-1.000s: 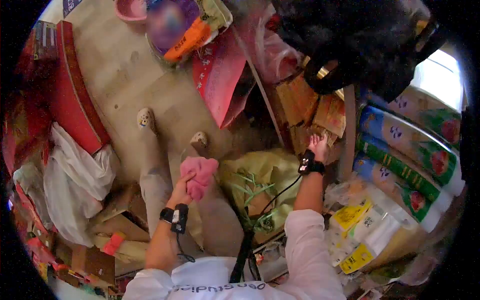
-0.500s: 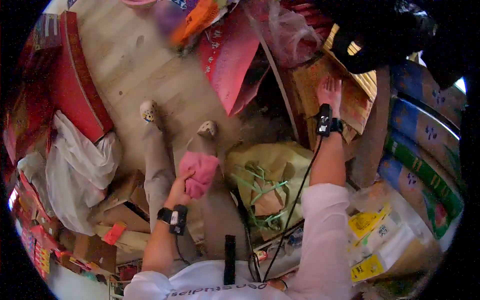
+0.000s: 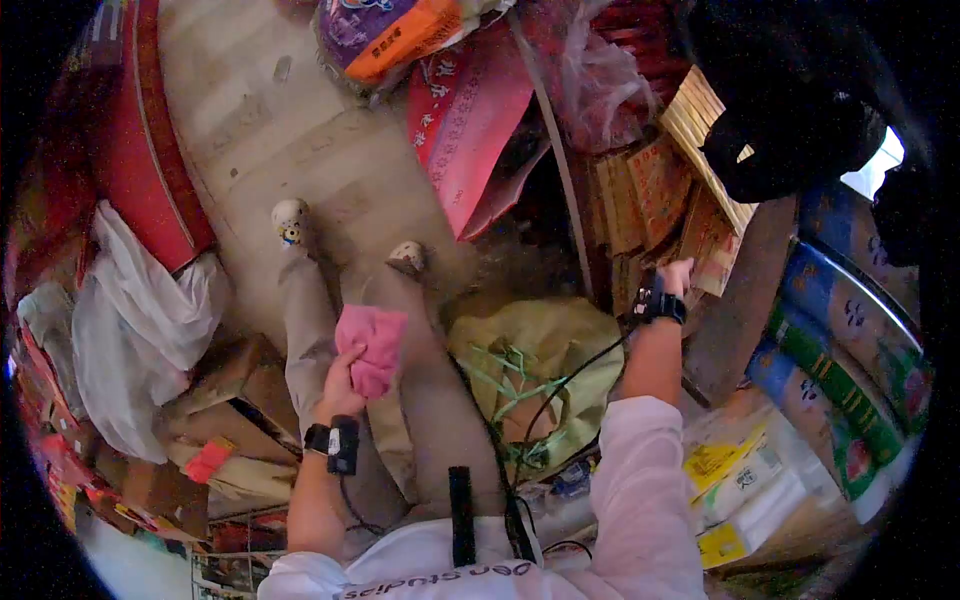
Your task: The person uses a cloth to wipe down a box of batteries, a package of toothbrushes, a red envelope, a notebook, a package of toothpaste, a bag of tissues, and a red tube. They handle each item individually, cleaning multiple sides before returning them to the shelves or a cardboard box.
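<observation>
A folded pink cloth (image 3: 372, 345) is in my left hand (image 3: 343, 383), held above my legs, with the fingers wrapped round its lower left side. My right hand (image 3: 678, 276) is out to the right, beside a stack of brown cardboard pieces (image 3: 640, 200) standing on edge. Its fingers look curled, and whether anything is between them is too small to make out. A pale ribbed board (image 3: 700, 110) leans above that hand. Dark bands with small devices sit on both wrists.
A yellow-green bag (image 3: 590, 340) with green straps lies between my arms. White plastic bags (image 3: 145, 320) and cardboard boxes (image 3: 255, 375) are on the left. A pink-red box (image 3: 470, 130) stands ahead, near a purple and orange package (image 3: 390, 45). Patterned cartons (image 3: 830, 350) line the right.
My right hand has moved down and back from the cardboard, and its spread fingers have curled. My left hand has shifted slightly left with the pink cloth. The purple and orange package shows more fully.
</observation>
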`<control>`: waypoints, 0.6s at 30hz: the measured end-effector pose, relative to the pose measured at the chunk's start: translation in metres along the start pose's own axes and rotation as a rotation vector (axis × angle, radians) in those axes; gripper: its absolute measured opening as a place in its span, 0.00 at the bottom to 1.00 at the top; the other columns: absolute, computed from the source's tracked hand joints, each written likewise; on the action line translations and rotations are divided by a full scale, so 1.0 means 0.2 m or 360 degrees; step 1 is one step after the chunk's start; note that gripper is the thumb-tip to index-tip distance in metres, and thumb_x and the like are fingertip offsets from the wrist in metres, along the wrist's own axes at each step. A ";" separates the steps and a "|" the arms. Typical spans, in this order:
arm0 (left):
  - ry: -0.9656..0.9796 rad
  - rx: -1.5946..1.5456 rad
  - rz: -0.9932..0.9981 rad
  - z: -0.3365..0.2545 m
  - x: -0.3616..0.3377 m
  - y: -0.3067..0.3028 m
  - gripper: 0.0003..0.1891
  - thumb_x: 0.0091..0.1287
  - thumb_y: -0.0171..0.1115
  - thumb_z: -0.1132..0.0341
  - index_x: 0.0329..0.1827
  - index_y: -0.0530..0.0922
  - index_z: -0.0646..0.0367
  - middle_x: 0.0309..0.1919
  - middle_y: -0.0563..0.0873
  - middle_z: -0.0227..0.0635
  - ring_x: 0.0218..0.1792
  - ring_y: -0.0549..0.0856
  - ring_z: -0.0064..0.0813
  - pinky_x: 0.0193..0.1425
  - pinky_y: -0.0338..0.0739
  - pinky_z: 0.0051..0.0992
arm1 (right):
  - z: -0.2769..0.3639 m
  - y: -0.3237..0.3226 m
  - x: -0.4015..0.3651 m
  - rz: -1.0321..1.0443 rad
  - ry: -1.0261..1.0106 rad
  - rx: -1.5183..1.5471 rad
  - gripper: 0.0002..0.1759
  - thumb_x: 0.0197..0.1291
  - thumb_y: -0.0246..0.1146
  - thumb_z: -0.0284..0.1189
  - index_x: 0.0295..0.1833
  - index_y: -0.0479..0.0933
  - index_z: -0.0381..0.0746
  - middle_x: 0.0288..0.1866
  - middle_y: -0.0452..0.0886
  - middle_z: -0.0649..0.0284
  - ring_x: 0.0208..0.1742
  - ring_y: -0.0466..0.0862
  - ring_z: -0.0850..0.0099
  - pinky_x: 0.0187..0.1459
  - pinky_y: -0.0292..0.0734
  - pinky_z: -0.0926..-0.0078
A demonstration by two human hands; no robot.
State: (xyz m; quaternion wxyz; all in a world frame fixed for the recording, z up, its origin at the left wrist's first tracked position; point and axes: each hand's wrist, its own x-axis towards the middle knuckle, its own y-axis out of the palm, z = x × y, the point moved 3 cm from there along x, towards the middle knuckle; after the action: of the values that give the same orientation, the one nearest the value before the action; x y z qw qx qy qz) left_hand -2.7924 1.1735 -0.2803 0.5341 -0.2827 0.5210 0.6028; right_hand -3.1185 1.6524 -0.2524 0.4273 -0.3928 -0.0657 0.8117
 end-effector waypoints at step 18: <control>0.0113 0.0156 0.0070 0.04 -0.03 0.13 0.16 0.55 0.53 0.70 0.46 0.67 0.64 0.42 0.76 0.40 0.42 0.76 0.34 0.47 0.72 0.30 | -0.06 0.18 -0.51 0.0809 0.0046 0.1022 0.06 0.52 0.56 0.27 0.36 0.72 0.39 0.26 0.74 0.64 0.30 0.73 0.69 0.33 0.71 0.73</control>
State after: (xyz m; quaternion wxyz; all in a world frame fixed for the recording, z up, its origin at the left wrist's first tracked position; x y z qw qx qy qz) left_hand -2.8132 1.1820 -0.2644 0.5151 -0.2661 0.5745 0.5778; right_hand -3.1005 1.5519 -0.2164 0.3150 -0.2545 0.2962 0.8650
